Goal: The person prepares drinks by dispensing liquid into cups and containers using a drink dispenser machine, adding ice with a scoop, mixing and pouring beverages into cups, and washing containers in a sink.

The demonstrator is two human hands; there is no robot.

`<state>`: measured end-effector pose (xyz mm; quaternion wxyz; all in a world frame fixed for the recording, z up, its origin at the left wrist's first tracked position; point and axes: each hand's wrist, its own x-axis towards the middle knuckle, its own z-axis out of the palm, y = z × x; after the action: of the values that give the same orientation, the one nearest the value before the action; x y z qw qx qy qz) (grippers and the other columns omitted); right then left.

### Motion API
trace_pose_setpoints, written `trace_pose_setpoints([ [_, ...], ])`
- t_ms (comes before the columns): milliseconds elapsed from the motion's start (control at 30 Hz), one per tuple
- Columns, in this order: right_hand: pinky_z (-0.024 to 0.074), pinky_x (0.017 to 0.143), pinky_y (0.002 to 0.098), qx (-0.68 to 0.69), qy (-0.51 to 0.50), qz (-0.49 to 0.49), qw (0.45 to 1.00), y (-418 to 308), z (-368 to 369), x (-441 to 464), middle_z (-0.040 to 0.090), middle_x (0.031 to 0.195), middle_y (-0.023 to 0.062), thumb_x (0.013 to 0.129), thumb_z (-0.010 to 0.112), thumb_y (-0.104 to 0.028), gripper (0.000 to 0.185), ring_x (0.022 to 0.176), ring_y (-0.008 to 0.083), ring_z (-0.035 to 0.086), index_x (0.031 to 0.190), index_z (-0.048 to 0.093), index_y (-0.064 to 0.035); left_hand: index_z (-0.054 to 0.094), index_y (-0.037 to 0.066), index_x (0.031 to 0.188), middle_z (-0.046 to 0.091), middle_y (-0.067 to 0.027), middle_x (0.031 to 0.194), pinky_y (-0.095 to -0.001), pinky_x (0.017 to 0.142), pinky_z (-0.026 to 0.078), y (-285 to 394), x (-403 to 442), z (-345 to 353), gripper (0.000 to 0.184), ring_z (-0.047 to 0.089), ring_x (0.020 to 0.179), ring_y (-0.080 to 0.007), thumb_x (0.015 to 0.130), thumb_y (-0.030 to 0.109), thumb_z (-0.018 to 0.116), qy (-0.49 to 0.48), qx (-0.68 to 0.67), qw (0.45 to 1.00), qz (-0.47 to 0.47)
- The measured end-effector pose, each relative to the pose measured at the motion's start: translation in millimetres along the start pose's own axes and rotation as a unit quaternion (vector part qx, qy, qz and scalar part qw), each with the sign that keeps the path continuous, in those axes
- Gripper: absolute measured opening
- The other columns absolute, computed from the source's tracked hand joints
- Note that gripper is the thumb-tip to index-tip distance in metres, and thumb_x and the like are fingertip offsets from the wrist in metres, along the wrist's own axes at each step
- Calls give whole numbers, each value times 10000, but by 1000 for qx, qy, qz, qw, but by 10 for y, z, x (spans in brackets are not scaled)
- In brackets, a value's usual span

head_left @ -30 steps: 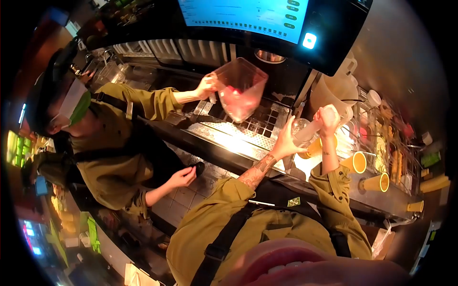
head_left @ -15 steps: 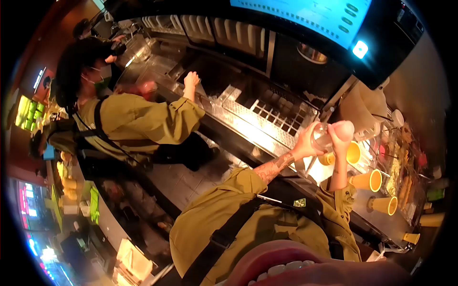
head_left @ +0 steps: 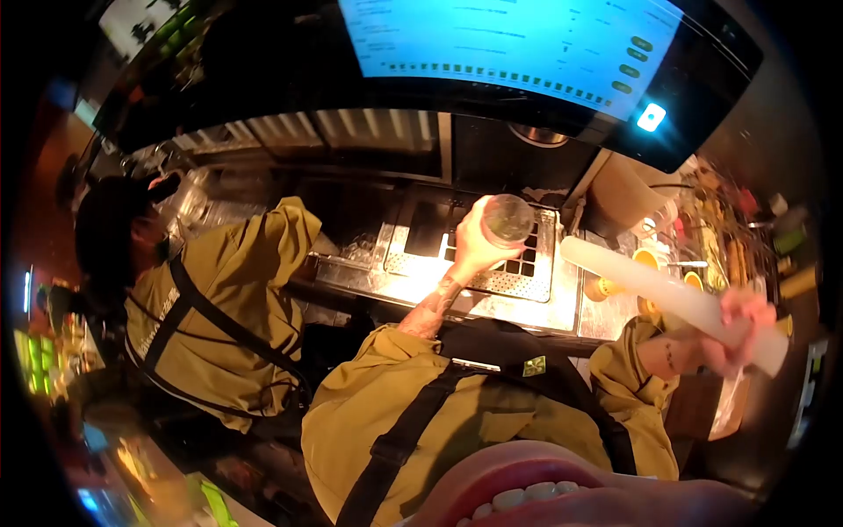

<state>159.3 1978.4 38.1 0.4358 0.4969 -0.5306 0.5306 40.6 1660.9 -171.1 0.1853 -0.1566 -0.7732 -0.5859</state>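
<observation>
My left hand [head_left: 474,248] is wrapped around a clear plastic cup [head_left: 509,218], held over the steel drip tray of the counter. Something greenish shows inside the cup, too dim to make out. Out to the right, my right hand [head_left: 743,332] closes around the thicker end of a long whitish muddler [head_left: 645,285]. Its narrower end points left toward the cup, apart from it. Beneath the muddler stand yellow cups [head_left: 648,258] on the counter.
A co-worker in an olive shirt [head_left: 219,329] stands close on my left, at the same counter. A lit screen [head_left: 509,44] hangs above. The perforated metal tray [head_left: 518,285] lies below my left hand. Several containers and utensils [head_left: 724,233] crowd the right side.
My hands were close together at the cup; now they are apart. The cup went left, and the muddler swung out right, now seen lengthwise. My view shifted, bringing the co-worker's back nearer.
</observation>
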Motion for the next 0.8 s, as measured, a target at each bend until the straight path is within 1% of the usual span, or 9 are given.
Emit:
trace_pose_setpoints([
  [33, 517, 727, 453, -112, -72, -13, 991, 95, 117, 132, 499, 646, 79, 703, 538, 0, 101, 507, 161, 462, 796, 557, 37, 463, 33, 1243, 626, -154, 1131, -368, 937, 488, -38, 3, -37, 915, 619, 1056, -246, 480, 249, 920, 0, 6, 1000, 5],
  [100, 528, 775, 497, -256, -102, -3, 961, 319, 747, 385, 493, 601, 71, 662, 574, 21, 51, 520, 199, 525, 659, 524, 33, 453, -6, 1236, 628, -175, 1105, -365, 928, 493, -111, 22, -93, 913, 620, 1045, -253, 488, 238, 917, -13, 13, 1000, 10],
  [167, 539, 822, 541, -341, -116, -2, 933, 648, 1268, 544, 487, 556, 63, 621, 609, 41, 153, 533, 238, 587, 523, 492, 29, 451, -9, 1235, 630, -173, 1094, -364, 922, 496, -194, 42, -105, 912, 621, 1033, -249, 491, 241, 916, -21, 15, 1000, 2],
  [300, 527, 707, 306, -382, -30, 61, 922, 1165, 1640, 541, 667, 907, 127, 656, 678, 14, 189, 644, 234, 630, 826, 596, 2, 446, -10, 1237, 626, -168, 1084, -361, 912, 501, -221, 27, -120, 921, 622, 1009, -235, 490, 241, 922, -37, -12, 999, -22],
  [367, 512, 648, 257, -402, -15, 101, 910, 1265, 1681, 465, 683, 1032, 118, 656, 681, -30, 245, 633, 185, 630, 886, 610, 13, 426, 3, 1265, 622, -164, 1099, -369, 905, 504, -255, -10, -132, 971, 623, 1019, -247, 481, 295, 920, -38, -14, 998, -48],
  [467, 487, 577, 238, -413, -39, 157, 896, 1183, 1665, 263, 681, 1082, 113, 636, 673, -37, 221, 558, 133, 585, 843, 613, 12, 425, 13, 1268, 619, -158, 1087, -366, 913, 501, -262, -9, -246, 972, 616, 1026, -243, 480, 296, 918, -49, -20, 997, -54],
  [533, 526, 634, 265, -398, -21, 195, 896, 1123, 1606, 112, 692, 997, 144, 604, 696, -101, 337, 639, 195, 657, 931, 662, -29, 428, 13, 1266, 621, -159, 1084, -367, 916, 501, -275, -20, -298, 969, 616, 1026, -244, 478, 294, 917, -56, -16, 996, -61],
  [633, 456, 516, 218, -386, -9, 150, 910, 1055, 1516, 110, 672, 1079, 173, 599, 662, -46, 156, 501, 120, 553, 685, 535, -15, 434, 9, 1259, 623, -162, 1084, -366, 915, 503, -283, 5, -350, 961, 619, 1023, -247, 477, 295, 914, -65, 5, 996, -52],
  [800, 490, 593, 234, -400, -4, 61, 914, 1078, 1430, 225, 657, 1117, 171, 607, 667, -44, 265, 574, 132, 588, 857, 616, 29, 485, -13, 1202, 639, -143, 1059, -357, 873, 523, -248, 238, -323, 908, 641, 954, -225, 472, 307, 919, -93, 18, 992, -85],
])
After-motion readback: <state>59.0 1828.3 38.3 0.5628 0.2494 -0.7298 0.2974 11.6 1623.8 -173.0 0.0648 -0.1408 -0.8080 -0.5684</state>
